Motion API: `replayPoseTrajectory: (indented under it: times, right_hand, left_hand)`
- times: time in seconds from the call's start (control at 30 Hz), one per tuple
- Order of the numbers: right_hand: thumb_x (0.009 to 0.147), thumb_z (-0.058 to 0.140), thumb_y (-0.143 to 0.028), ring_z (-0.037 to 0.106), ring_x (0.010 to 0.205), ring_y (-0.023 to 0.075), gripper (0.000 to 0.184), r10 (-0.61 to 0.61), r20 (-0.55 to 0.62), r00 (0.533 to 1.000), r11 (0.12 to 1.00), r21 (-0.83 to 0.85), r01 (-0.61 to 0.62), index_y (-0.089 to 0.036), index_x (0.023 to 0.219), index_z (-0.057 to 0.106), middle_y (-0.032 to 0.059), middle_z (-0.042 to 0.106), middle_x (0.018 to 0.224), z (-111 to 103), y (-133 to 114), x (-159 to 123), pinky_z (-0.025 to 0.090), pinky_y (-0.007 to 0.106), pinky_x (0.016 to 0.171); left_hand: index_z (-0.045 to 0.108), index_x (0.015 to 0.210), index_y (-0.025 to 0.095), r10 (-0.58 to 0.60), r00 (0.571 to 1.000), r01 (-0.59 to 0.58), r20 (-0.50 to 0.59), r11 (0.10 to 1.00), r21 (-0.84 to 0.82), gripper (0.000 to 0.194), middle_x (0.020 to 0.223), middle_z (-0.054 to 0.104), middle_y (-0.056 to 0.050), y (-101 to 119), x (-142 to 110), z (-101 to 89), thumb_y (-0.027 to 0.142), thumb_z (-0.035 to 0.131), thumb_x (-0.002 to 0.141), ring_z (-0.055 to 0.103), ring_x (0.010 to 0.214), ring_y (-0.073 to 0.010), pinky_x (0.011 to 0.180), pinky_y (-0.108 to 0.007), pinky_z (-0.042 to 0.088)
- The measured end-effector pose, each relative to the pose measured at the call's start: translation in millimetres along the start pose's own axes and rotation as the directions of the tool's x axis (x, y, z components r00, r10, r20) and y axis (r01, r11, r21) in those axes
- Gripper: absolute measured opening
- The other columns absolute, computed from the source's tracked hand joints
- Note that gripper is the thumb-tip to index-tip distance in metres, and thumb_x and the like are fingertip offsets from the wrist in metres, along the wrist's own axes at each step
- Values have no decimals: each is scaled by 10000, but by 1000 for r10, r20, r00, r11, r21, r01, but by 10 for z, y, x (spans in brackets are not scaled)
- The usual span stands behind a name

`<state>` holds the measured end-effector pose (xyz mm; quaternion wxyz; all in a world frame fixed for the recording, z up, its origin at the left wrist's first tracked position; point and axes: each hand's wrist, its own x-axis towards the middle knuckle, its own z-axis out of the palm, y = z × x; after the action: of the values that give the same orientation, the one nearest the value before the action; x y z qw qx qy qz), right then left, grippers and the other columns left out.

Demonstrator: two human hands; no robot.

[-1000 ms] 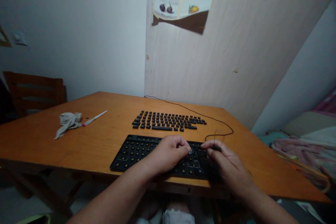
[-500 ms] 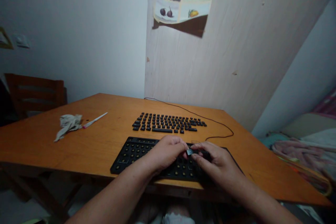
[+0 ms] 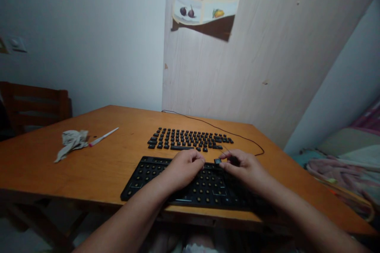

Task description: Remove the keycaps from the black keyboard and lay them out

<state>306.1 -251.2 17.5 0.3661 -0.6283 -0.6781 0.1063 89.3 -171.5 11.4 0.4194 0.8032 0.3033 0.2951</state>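
A black keyboard [image 3: 139, 178] with its keycaps off and switches bare lies along the table's front edge. My right hand [image 3: 245, 166] is over its back edge, thumb and forefinger pinching a dark keycap [image 3: 217, 161]. A dark-handled tool with thin wire prongs, a keycap puller [image 3: 234, 161], is also in that hand. Above the keyboard's middle is my left hand [image 3: 186, 166], closed, thumb pressed to the curled forefinger. Whether it holds anything is hidden. Loose keycaps [image 3: 182, 139] lie in rows behind the keyboard, the long spacebar [image 3: 181, 148] at their front.
On the left of the wooden table [image 3: 97, 174] are a crumpled cloth [image 3: 73, 142] and a white brush-like stick [image 3: 103, 137]. A thin black cable [image 3: 208, 122] curves behind the keycaps. A wooden chair [image 3: 38, 102] stands at the left.
My hands have drawn apart. The keycap has left the left fingertips and moved slightly back in my right hand; the left hand has shifted left. The view has turned slightly.
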Motion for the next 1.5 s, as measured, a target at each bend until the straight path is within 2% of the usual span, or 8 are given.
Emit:
replayPoseTrajectory:
  times: [0.1,0.2,0.37,0.5,0.6,0.9,1.27,1.5]
  right_hand:
    - [766,663,-396,516,594,147,254,99,-14,995,995,-4,-99,-195,911,717,-24,607,654,-1,224,224,386,262,567]
    - [725,681,-351,533,640,150,218,111,-2,994,994,-7,-111,-182,855,726,-10,640,705,37,423,433,401,265,606]
    - [657,710,-284,542,637,146,147,175,13,984,984,-45,-175,-187,768,714,-13,651,671,207,694,682,408,251,599]
    - [635,729,-267,521,544,123,153,261,20,965,962,-87,-258,-181,758,704,-21,628,574,379,837,775,374,221,517]
    - [669,712,-292,524,523,121,155,293,31,956,951,-110,-288,-190,786,711,-19,631,570,440,863,799,363,217,494]
    - [689,700,-297,609,707,176,154,272,45,961,950,-172,-260,-205,808,730,20,705,749,442,846,855,420,250,615]
    - [693,700,-278,634,763,194,151,257,49,965,950,-195,-243,-207,822,734,30,726,798,457,834,881,435,264,657]
    - [681,695,-275,613,711,183,129,262,38,964,953,-171,-252,-210,790,720,20,700,732,449,822,854,421,262,626]
  left_hand:
    - [643,820,183,39,995,-20,-88,980,200,222,792,658,-18,-87,27,-74,319,470,851,584,761,-169,683,-260,410]
    - [651,838,197,44,992,-3,-119,946,325,225,841,672,-30,-148,33,-113,315,461,866,593,798,-181,700,-270,411]
    - [654,871,205,43,993,8,-109,904,426,208,886,681,-39,-181,15,-98,287,463,862,600,822,-191,694,-274,401]
    - [655,874,210,57,992,1,-111,885,465,201,916,681,-39,-175,-2,-82,255,460,854,601,851,-193,695,-272,397]
    - [654,878,222,63,992,0,-113,875,484,193,917,682,-30,-160,-12,-84,259,466,853,599,855,-195,692,-275,394]
    - [657,883,231,36,992,27,-118,869,495,183,926,685,-24,-128,-15,-91,275,482,855,597,856,-194,685,-282,384]
    - [657,877,233,41,992,23,-121,874,485,181,917,684,-21,-129,-17,-95,270,483,849,597,849,-197,677,-280,386]
    - [658,873,233,47,991,18,-122,875,484,184,917,681,-24,-146,-13,-82,272,480,851,598,856,-197,688,-279,396]
